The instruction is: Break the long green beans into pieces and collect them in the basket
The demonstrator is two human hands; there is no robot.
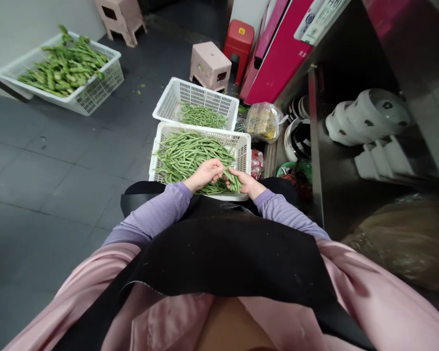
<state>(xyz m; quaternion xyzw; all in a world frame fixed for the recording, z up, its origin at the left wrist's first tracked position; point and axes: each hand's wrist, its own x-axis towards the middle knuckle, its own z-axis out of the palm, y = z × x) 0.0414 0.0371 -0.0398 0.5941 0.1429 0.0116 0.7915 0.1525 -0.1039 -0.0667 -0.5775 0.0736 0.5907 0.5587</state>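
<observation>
Long green beans (190, 153) fill the near white basket (201, 127), which stands in front of my knees. Above its right front part, my right hand (244, 180) is closed around a small bunch of green beans (234, 183). My left hand (208, 173) is pinched shut at the upper end of that bunch, on a bean tip. The fingertips hide most of what it grips. Both hands are close together over the pile.
Behind is a second white basket (164, 105) with fewer beans. A basket (106, 87) of thick green stalks stands far left. Stools (210, 63), a bagged yellow item (265, 122) and a metal shelf (316, 146) with white dishes (366, 117) lie beyond and right.
</observation>
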